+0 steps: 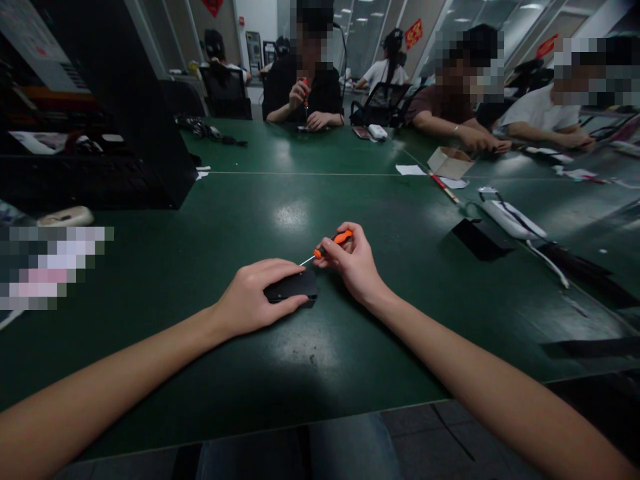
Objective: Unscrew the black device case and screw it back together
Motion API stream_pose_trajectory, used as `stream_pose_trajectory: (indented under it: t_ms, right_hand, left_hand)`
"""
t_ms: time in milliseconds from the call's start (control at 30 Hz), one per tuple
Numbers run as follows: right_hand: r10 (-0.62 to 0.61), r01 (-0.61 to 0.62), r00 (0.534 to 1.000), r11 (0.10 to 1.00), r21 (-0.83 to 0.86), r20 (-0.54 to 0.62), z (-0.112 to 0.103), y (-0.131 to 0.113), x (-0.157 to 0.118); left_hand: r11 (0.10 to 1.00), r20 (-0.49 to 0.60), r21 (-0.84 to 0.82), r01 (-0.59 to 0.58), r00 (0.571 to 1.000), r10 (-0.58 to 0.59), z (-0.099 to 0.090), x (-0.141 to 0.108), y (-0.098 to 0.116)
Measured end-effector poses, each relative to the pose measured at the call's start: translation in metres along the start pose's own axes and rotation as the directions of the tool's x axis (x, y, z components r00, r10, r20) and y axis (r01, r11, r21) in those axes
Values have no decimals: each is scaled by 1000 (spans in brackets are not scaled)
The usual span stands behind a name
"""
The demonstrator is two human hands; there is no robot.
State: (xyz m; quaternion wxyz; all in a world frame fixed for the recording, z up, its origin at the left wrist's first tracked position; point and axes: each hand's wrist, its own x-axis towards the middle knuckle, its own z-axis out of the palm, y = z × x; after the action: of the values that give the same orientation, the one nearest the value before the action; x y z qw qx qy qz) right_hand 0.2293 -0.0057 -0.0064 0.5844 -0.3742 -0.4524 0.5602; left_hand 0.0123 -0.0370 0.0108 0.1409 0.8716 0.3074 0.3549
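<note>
A small black box-shaped device (293,287) lies on the green tabletop (240,220) in front of me. My left hand (263,293) is closed around it from the left, fingers along the far side and thumb along the near side. In my right hand (350,260) is a screwdriver (343,238) with an orange and black handle. Its thin metal shaft slants down to the left and meets the far edge of the device, by my left fingertips. Whether the tip sits in a screw I cannot tell.
A black shelf frame (130,100) stands at the left. On the right lie a white power strip (513,217), a black box-like piece (481,239) and an open cardboard box (450,162). Across the table, a person (305,93) holds a similar screwdriver; other people sit at the right.
</note>
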Motion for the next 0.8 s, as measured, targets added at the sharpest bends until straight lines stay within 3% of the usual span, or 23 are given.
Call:
stream_pose_trajectory:
  t_ms: [100, 367, 600, 800]
  right_hand:
    - [-48, 48, 999, 999, -10, -1, 3, 0, -2]
    - [181, -192, 978, 975, 114, 102, 3, 6, -4]
    - [197, -210, 976, 963, 168, 94, 2, 6, -4]
    - [201, -216, 973, 965, 148, 110, 4, 4, -5]
  left_hand:
    - [1000, 8, 0, 10, 1000, -10, 0, -1, 0]
    - [1000, 1, 30, -1, 1000, 1, 0, 1, 0]
    - [994, -23, 110, -10, 1000, 13, -1, 1, 1]
    - [996, -53, 75, 44, 998, -40, -2, 2, 3]
